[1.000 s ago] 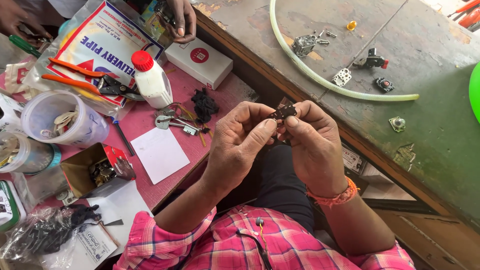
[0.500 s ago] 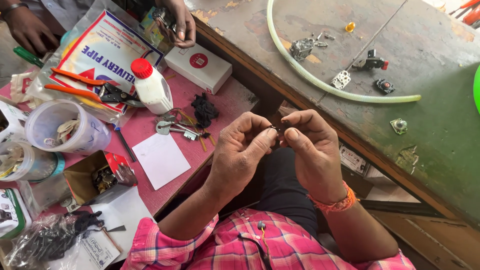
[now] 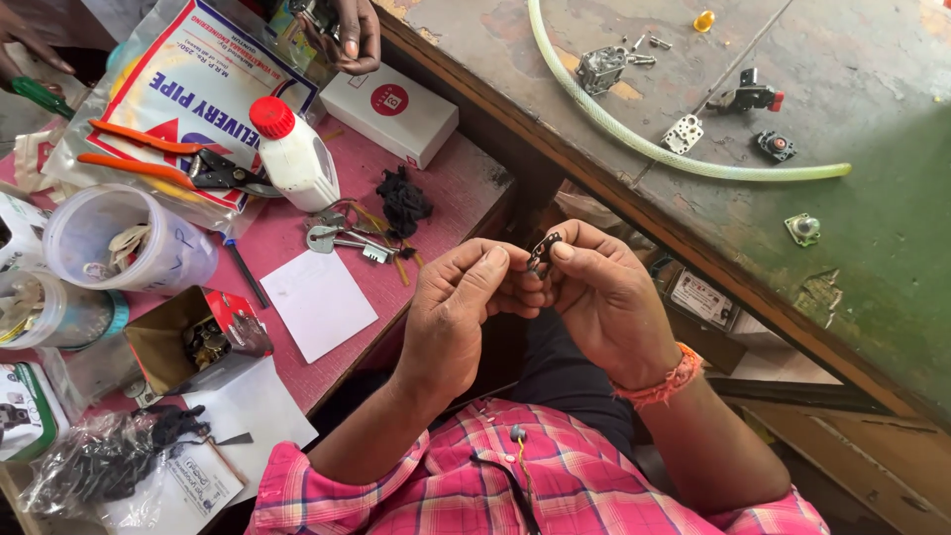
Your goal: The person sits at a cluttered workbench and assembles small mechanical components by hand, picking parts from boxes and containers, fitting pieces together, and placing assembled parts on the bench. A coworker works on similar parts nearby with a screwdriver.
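Between the pink table point(image 3: 436, 198) and the green workbench point(image 3: 872, 228), above the person's lap, both hands meet around a small metal part point(image 3: 543, 250). Going from the left, the left hand point(image 3: 458, 312) curls with its thumb and forefinger closed toward the part's lower end, fingertips touching those of the other hand. The part stands between the two sets of fingertips, its long axis running roughly upright and slightly tilted, so it lies just right of the left thumb and just left of the right forefinger. The right hand point(image 3: 609, 297), with an orange thread band point(image 3: 666, 379) at the wrist, pinches the part's upper end between thumb and forefinger and appears to carry most of the hold; both hands are equally close. The part looks dark, thin and flat, like a small plate with holes, though it is too small to make out finer detail. Off to the left on the pink table lie keys point(image 3: 337, 238) and a white bottle with a red cap point(image 3: 292, 154).
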